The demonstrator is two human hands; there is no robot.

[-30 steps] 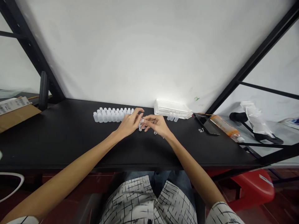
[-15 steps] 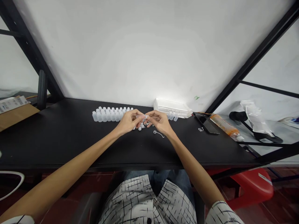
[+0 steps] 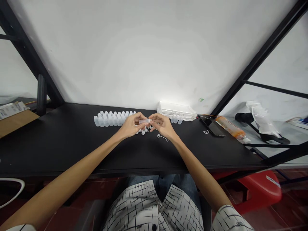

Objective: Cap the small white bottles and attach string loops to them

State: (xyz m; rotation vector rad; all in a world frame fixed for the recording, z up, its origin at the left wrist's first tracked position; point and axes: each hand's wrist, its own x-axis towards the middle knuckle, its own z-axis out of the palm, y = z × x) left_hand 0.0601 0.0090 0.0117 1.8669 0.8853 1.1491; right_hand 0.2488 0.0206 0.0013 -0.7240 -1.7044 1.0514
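Fingers point(image 3: 137, 119) of your left hand point(image 3: 130, 125) pinch a small clear bottle point(image 3: 143, 121) held sideways above the black table point(image 3: 72, 144); your right hand point(image 3: 163, 126) grips its cap end, near the bottle row point(image 3: 112, 118).

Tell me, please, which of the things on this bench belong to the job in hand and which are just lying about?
In use:
left hand and right hand, both on one small vial
row of vials
loose caps
wire loop
three vials

Lying about:
white stack
phone
orange bottle
cardboard box
red stool
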